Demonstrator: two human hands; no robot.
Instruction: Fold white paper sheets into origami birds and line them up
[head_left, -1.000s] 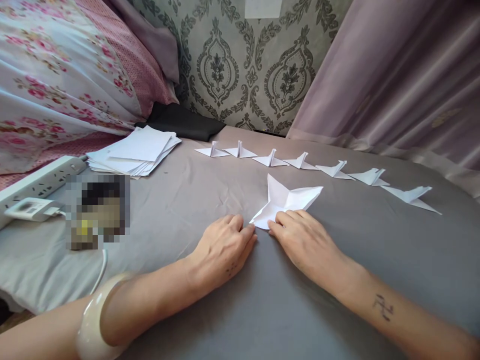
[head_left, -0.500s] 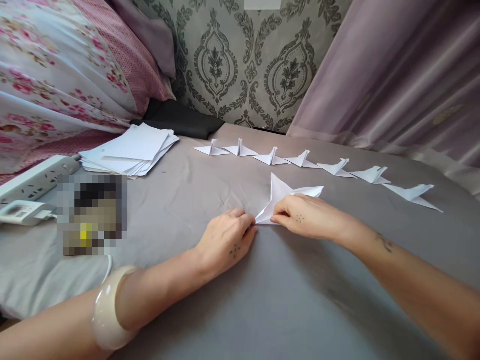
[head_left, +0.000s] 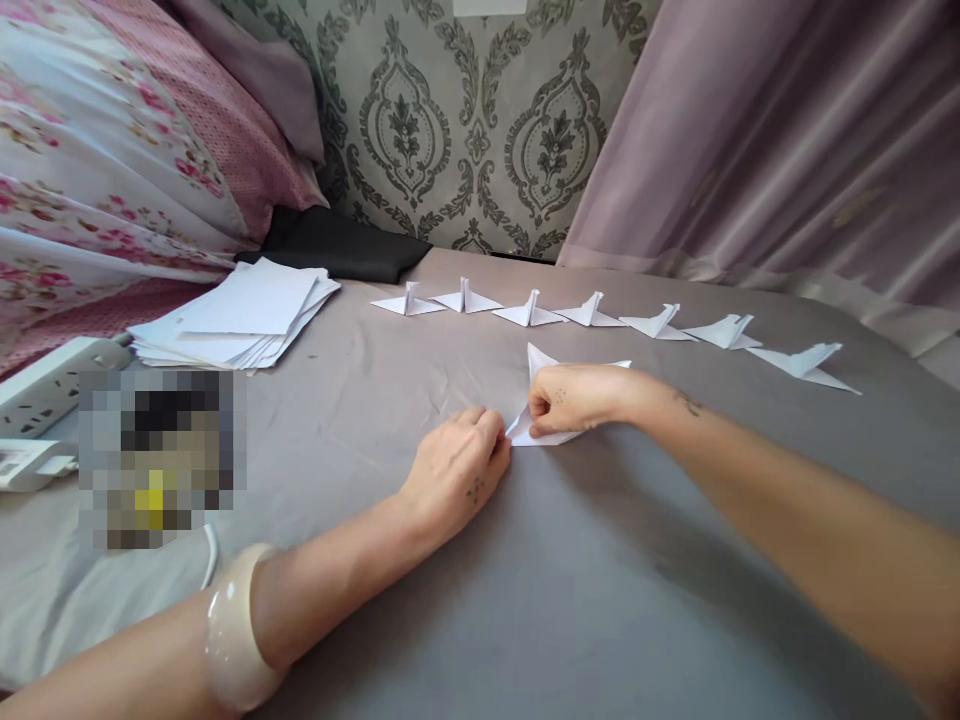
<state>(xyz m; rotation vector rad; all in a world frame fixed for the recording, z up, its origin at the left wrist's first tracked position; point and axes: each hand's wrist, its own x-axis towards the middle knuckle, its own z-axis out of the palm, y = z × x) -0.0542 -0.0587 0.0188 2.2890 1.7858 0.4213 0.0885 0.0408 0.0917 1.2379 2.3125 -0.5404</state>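
Here, hands (head_left: 456, 470) (head_left: 568, 398) touch folded paper (head_left: 538, 364); the charger (head_left: 46, 466) has a blurred label (head_left: 13, 463).

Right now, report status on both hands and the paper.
Left hand at left tip of the folded paper, grip unclear. Right hand on it, hiding its middle. Seven folded pieces lined up beyond.

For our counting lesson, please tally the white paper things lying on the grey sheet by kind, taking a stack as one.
Folded pieces in the row: 7
Folded piece under the right hand: 1
Stack of paper sheets: 1
Total: 9
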